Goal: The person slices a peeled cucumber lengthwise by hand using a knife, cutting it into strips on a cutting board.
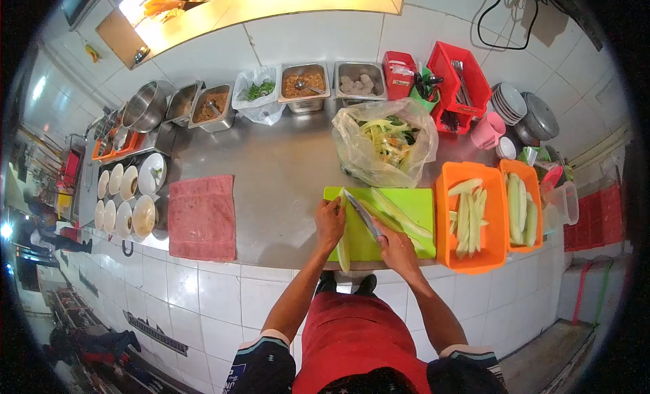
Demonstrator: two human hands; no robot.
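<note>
In the head view, one long, smooth, pale-green vegetable piece [344,250] points away from us on the flat, lime-green rectangular cutting board [420,199]; our curled left hand [330,225] holds it, our right hand [401,250] grips a metal-bladed knife [363,215] slanting away leftward.

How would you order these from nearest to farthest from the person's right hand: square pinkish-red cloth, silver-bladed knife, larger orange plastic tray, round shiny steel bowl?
1. Knife, in the right hand.
2. Orange tray, just right.
3. Cloth, on the left.
4. Steel bowl, far back left.
</note>
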